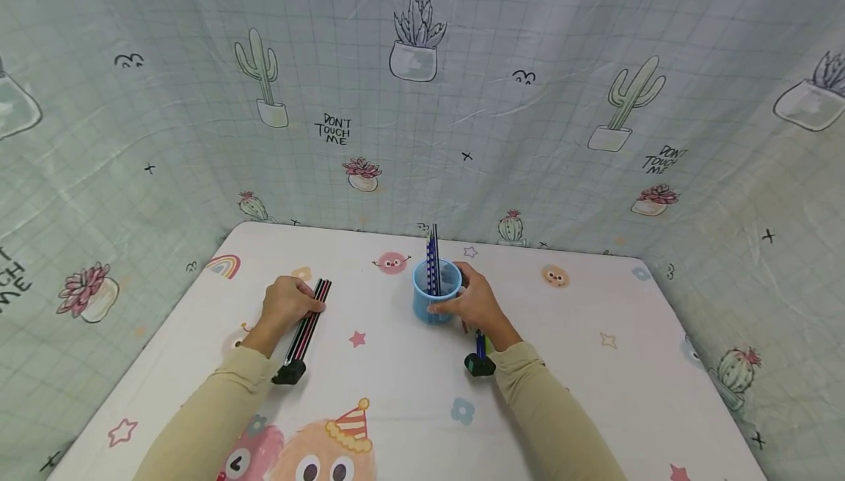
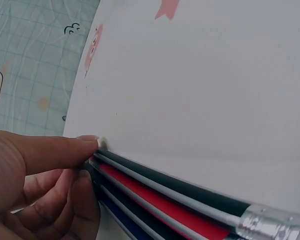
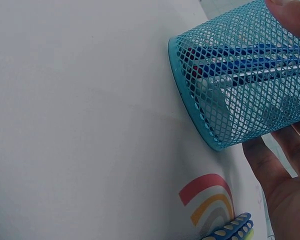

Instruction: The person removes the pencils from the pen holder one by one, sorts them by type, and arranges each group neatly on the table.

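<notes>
My left hand [image 1: 305, 303] lies on the table's left side and pinches a bundle of red, black and blue striped pencils [image 1: 309, 325]. In the left wrist view the thumb [image 2: 65, 152] lies over the pencils [image 2: 170, 197] and curled fingers sit below them, with metal eraser bands at the lower right. My right hand [image 1: 462, 303] holds a blue mesh cup [image 1: 436, 294] that stands upright at the table's middle. Several blue dotted pencils [image 1: 432, 261] stick up out of it. In the right wrist view the mesh cup [image 3: 240, 80] sits between thumb and fingers [image 3: 277, 172].
The table [image 1: 409, 378] has a white cloth with cartoon prints, and a cactus-print curtain [image 1: 422, 100] closes it in at the back and sides. A blue dotted piece [image 3: 230, 231] shows at the right wrist view's bottom edge beside a rainbow print [image 3: 205, 197]; what it is I cannot tell.
</notes>
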Motion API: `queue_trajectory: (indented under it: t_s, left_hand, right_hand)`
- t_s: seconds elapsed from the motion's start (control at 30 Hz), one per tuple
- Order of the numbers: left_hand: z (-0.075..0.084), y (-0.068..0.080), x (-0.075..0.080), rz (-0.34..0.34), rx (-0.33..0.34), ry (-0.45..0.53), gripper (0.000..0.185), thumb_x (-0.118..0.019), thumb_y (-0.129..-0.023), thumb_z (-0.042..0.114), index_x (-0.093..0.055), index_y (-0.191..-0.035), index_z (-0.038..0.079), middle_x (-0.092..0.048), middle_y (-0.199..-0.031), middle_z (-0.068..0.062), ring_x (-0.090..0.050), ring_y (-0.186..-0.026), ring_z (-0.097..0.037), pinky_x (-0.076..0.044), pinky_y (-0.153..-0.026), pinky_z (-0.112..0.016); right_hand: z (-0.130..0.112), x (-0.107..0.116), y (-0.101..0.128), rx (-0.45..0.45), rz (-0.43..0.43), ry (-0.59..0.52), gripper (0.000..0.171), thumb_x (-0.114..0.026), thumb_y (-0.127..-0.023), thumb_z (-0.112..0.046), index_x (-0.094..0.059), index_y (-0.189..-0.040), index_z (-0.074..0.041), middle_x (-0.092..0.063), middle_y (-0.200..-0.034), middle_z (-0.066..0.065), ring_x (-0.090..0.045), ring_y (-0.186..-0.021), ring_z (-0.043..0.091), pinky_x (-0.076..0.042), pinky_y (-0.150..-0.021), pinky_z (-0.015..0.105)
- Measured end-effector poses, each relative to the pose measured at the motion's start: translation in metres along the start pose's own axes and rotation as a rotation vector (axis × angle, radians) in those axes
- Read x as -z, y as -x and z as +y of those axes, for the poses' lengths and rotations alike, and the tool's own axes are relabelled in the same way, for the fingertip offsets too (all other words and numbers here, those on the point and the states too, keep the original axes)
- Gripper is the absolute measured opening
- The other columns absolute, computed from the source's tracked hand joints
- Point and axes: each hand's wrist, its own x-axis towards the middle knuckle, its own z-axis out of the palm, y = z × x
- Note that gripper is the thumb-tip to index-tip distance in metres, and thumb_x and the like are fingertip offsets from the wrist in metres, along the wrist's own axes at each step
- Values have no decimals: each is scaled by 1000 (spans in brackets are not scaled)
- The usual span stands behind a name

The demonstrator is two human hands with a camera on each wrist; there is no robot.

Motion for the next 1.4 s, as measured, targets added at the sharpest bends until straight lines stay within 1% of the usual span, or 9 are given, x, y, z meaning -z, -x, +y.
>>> queue_trajectory:
  t_s: [0.2, 0.33, 0.5, 0.7, 0.8, 0.93, 1.07, 1.23, 1.4]
  left_hand:
    - [3, -1, -2, -25, 21, 68, 27, -90, -78, 18, -72, -90, 2, -72, -83, -12, -64, -73, -20, -46, -60, -27]
    - [6, -1, -2, -54, 21, 130, 28, -87, -83, 20, -71, -96, 1, -71, -90, -12, -64, -75, -18, -48, -61, -26]
    - [13, -1, -6, -120, -17, 249, 31, -84, -88, 22, -70, -105, 1, -70, -102, -13, -67, -80, -17, -54, -68, -25]
    - [28, 1, -19, -210, -48, 419, 38, -85, -88, 21, -67, -113, -2, -71, -97, -7, -69, -83, -13, -63, -82, -30]
    - [38, 2, -27, -239, -80, 482, 39, -85, -88, 20, -67, -115, -2, -71, -96, -5, -70, -84, -10, -63, -84, -27]
    - [52, 5, -37, -255, -137, 512, 43, -86, -87, 23, -68, -117, -2, -73, -102, -8, -69, -87, -11, -59, -80, -23]
    - [70, 11, -50, -268, -174, 524, 50, -87, -86, 23, -67, -125, 0, -74, -117, -14, -69, -98, -14, -57, -84, -21]
    - [93, 19, -67, -317, -230, 595, 60, -87, -87, 20, -60, -137, 3, -65, -138, -22, -68, -120, -27, -60, -100, -34]
    - [107, 27, -83, -356, -262, 648, 70, -88, -85, 22, -54, -145, 10, -59, -146, -16, -62, -132, -34, -57, -106, -45]
  right_hand:
    - [1, 1, 0, 4, -4, -8, 96, -101, -65, -18, -51, -147, -13, -61, -146, 10, -55, -141, 34, -46, -117, 57]
    - [2, 1, 0, -2, -3, -7, 96, -101, -65, -18, -52, -147, -13, -61, -146, 9, -55, -142, 34, -46, -117, 56]
    - [2, 2, 0, -8, 0, -9, 96, -101, -65, -18, -52, -147, -13, -61, -147, 9, -55, -141, 34, -46, -117, 56]
    - [2, 2, 0, -8, -6, -11, 96, -101, -66, -19, -51, -148, -12, -60, -148, 10, -54, -142, 35, -45, -118, 57]
    - [2, 3, 0, -4, -4, -10, 95, -100, -67, -20, -51, -148, -12, -60, -148, 10, -55, -142, 35, -45, -117, 58]
    - [2, 3, -1, 9, -2, -21, 95, -100, -67, -18, -51, -147, -12, -61, -147, 10, -55, -141, 35, -46, -117, 57]
    - [2, 2, -2, 4, -8, -12, 95, -101, -66, -19, -51, -148, -13, -60, -147, 9, -55, -141, 34, -46, -117, 57]
    - [2, 1, -2, 2, 2, 2, 95, -101, -67, -21, -51, -147, -15, -61, -147, 8, -55, -141, 34, -46, -117, 58]
    - [3, 1, -1, 31, -1, -5, 92, -99, -69, -21, -51, -147, -14, -62, -145, 9, -57, -138, 33, -46, -117, 57]
